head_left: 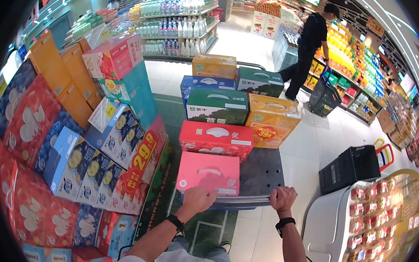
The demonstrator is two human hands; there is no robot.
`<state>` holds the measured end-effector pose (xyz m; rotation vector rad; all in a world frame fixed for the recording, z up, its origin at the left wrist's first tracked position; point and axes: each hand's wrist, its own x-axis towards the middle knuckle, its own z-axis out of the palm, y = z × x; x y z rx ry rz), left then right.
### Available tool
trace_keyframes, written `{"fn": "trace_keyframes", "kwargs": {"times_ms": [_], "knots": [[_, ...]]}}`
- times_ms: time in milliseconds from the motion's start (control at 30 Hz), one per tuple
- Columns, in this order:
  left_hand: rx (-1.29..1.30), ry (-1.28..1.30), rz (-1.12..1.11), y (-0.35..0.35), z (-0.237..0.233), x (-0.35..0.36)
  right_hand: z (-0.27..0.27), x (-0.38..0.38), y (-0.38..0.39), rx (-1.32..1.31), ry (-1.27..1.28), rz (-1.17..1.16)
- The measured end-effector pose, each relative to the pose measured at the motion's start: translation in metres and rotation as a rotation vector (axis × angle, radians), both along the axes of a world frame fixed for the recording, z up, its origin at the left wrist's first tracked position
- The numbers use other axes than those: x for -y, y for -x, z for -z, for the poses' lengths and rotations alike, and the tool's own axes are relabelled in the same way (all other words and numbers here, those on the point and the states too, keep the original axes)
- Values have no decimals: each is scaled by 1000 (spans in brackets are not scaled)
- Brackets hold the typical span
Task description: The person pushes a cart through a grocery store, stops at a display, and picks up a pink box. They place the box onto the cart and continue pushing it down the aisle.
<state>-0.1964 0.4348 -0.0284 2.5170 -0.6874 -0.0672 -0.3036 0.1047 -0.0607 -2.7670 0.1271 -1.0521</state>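
Left hand (199,200) and right hand (283,199): fingers closed around the smooth metal handle (243,199). Just beyond, the pink carton (192,178) and red carton (196,147) lie on the dark, perforated platform (266,175); no strap seen. An abrupt stop or turn could slide these glossy, box-shaped cardboard packs. Veering left could scrape the display cartons (106,172); veering right, the rigid black plastic basket (346,173). Farther along, the green carton (215,107) and orange carton (272,118) stand side by side, partly hiding the path. Beyond, a walking person (312,36) presents a collision risk.
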Motion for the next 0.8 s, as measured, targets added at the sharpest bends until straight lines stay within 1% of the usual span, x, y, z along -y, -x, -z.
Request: {"fn": "trace_keyframes", "kwargs": {"times_ms": [67,133,167,233,333,367,467,600,800], "knots": [[42,12,-40,10,6,15,-2,17,-4,-2,-21,-12],[160,87,-18,18,19,31,-5,34,-3,7,-26,4],[156,67,-13,21,21,32,-5,35,-3,3,-46,8],[271,147,21,29,23,51,-9,53,-3,-15,-79,47],[286,97,-6,37,32,73,-11,74,-8,7,-118,64],[279,98,-7,40,32,80,-11,82,-9,-32,-105,75],[302,142,-30,44,28,97,-10,98,-14,-39,-128,79],[263,139,-51,51,23,116,-11,118,-18,-69,-127,63],[187,142,-87,58,22,134,-12,140,-21,-41,-130,11]]}}
